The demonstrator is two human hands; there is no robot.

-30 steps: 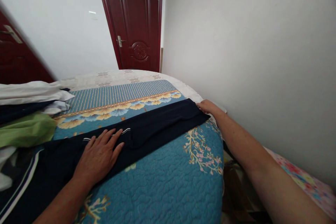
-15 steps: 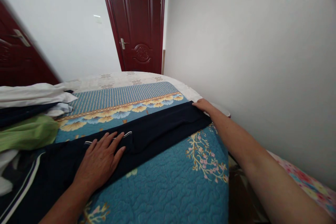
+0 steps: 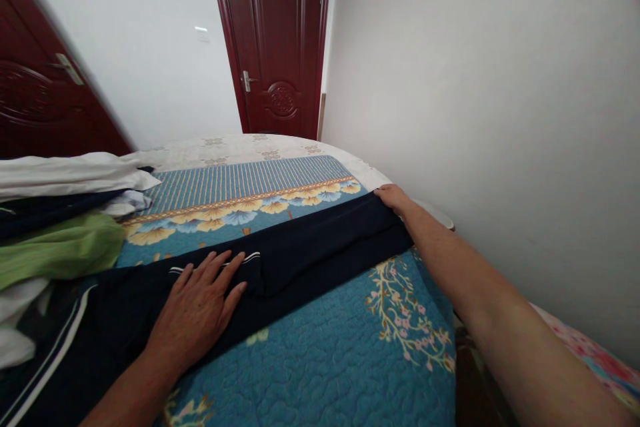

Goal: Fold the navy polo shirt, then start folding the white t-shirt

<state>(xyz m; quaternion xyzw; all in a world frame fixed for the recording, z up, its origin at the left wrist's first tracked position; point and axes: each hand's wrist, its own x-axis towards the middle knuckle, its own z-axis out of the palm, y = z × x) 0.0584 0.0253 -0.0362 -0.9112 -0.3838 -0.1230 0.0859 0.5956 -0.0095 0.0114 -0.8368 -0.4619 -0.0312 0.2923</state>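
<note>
A dark navy garment (image 3: pixel 320 243) with white stripes lies stretched as a long strip across the blue quilted bedspread (image 3: pixel 320 367). My left hand (image 3: pixel 203 303) rests flat on it, fingers spread, beside a short folded piece edged with a white double stripe. At the garment's far right end, my right hand (image 3: pixel 393 197) pinches the corner of the cloth, its fingertips partly hidden. The near left part of the garment is wider and carries a long white stripe; whether it is a top or trousers I cannot tell.
Piled clothes lie on the left: a white one (image 3: pixel 70 173), a green one (image 3: pixel 65 250) and others. A pale patterned sheet (image 3: pixel 235 147) shows beyond the bedspread. The grey wall (image 3: pixel 475 113) runs along the right, with dark red doors (image 3: pixel 280 33) behind.
The view has shifted slightly, so everything sits a little further right. Both hands keep their places on the garment.
</note>
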